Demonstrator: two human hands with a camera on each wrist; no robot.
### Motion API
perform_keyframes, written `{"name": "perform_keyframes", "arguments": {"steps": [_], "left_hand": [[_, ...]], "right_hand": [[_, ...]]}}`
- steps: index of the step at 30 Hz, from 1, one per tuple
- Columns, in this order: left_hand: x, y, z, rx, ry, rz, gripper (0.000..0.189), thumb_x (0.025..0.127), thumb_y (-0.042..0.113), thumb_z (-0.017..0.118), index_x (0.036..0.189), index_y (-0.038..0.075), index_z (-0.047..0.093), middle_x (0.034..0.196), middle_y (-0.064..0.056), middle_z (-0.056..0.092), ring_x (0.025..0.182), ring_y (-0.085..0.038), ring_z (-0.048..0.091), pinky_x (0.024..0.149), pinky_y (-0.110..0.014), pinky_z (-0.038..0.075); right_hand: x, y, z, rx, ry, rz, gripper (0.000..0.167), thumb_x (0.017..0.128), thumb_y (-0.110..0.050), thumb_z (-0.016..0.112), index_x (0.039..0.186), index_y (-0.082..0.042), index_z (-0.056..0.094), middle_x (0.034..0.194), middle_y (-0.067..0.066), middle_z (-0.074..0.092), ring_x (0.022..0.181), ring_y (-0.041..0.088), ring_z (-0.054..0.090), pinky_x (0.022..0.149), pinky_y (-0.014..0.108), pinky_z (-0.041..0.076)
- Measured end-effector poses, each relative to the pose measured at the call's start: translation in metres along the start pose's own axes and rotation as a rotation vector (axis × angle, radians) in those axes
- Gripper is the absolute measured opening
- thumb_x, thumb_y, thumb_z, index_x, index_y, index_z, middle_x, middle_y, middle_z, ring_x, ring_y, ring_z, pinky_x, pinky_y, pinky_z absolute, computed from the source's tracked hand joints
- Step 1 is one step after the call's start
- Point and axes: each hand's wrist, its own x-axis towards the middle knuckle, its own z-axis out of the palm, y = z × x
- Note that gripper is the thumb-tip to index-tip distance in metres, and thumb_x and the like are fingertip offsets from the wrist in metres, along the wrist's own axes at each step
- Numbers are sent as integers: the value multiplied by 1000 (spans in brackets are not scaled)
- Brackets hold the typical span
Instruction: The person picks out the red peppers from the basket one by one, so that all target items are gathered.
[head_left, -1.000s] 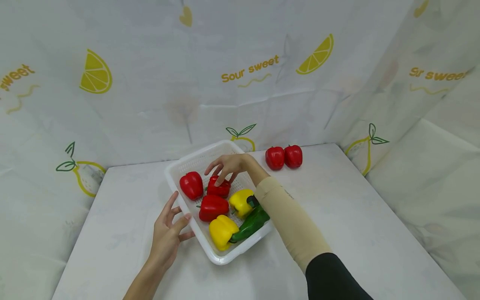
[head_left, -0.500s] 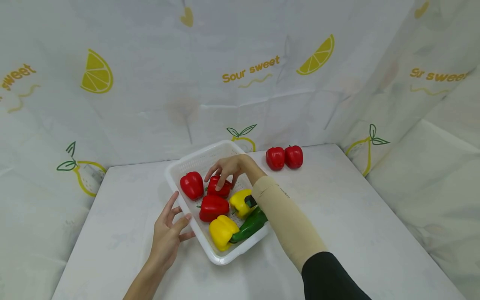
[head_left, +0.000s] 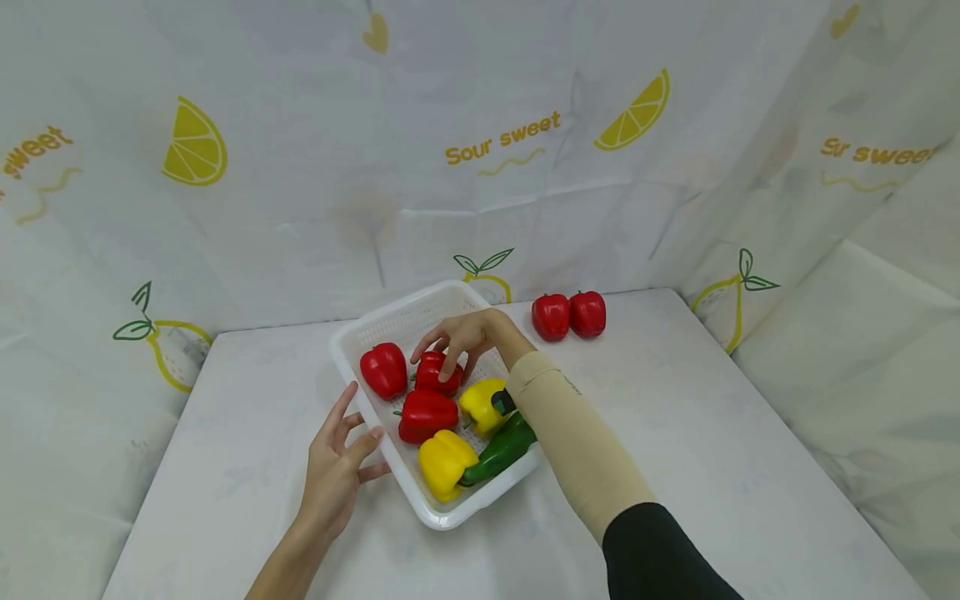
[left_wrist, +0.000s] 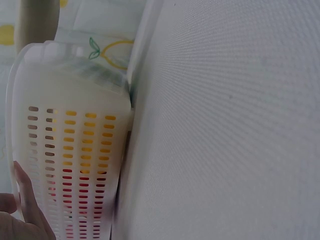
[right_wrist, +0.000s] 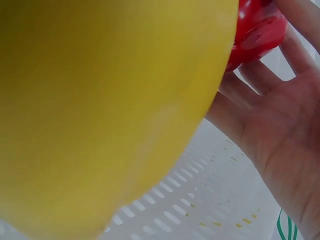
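A pale backdrop point(head_left: 300, 258) printed with lemons, citrus wedges and the words "Sour sweet" hangs behind the bench point(head_left: 675, 433) and along its sides. On the white bench sits a white perforated basket point(head_left: 405, 479), turned at an angle. A beige sleeve point(head_left: 581, 442), running into black cloth near the elbow, crosses the basket's right side.

The left hand point(head_left: 332, 467) is at the basket's left wall, thumb on the rim and fingers spread along the outside; its grip is loose and wide, holding the basket by that edge. The right hand point(head_left: 465, 333) reaches down inside the basket, and its grip is partly closed, fingers and thumb curled about a red pepper point(head_left: 429, 375) in the middle of the basket's far half. Whether that pepper is lifted or resting cannot be told.

A long green vegetable point(head_left: 501, 450) lies slantwise at the basket's near end, one end against the nearest yellow pepper point(head_left: 444, 462), the other partly hidden by the sleeve. A second yellow pepper point(head_left: 480, 407) lies just beyond it, under the wrist. One more red pepper point(head_left: 426, 417) lies just nearer than the held one, and another point(head_left: 382, 371) lies by the left wall. Two further red peppers point(head_left: 551, 317) stand side by side on the bench near its far edge, right of the basket.
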Motion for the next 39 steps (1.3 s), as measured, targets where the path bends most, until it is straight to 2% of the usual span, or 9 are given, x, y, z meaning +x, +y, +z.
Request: {"name": "perform_keyframes", "arguments": {"steps": [13, 16, 27, 39], "left_hand": [[-1, 0, 1, 12, 12, -7, 85, 103, 10, 67, 170, 46, 29, 150, -14, 49, 116, -17, 73, 79, -35, 70], [0, 0, 1, 14, 15, -8, 85, 103, 10, 68, 169, 46, 29, 150, -13, 49, 119, -20, 73, 79, -36, 70], [0, -2, 1, 16, 22, -11, 86, 102, 10, 69, 170, 45, 29, 148, -13, 49, 117, -19, 74, 79, -36, 70], [-1, -1, 3, 21, 34, -22, 85, 102, 14, 71, 168, 50, 30, 151, -12, 49, 119, -18, 73, 80, -36, 70]], "right_hand": [[4, 8, -5, 15, 25, -40, 71, 90, -1, 81, 155, -13, 57, 158, 12, 52, 138, 33, 57, 103, 53, 66], [2, 8, -5, 8, 34, -52, 70, 90, -1, 81, 154, -13, 57, 158, 12, 53, 138, 33, 57, 103, 53, 66], [5, 7, -11, -28, 73, -90, 68, 88, -6, 85, 151, -14, 60, 156, 10, 53, 138, 33, 57, 98, 51, 68], [-14, -8, -19, -69, 106, -196, 64, 89, -7, 85, 148, -14, 61, 152, 10, 57, 135, 32, 60, 95, 48, 69]]}}
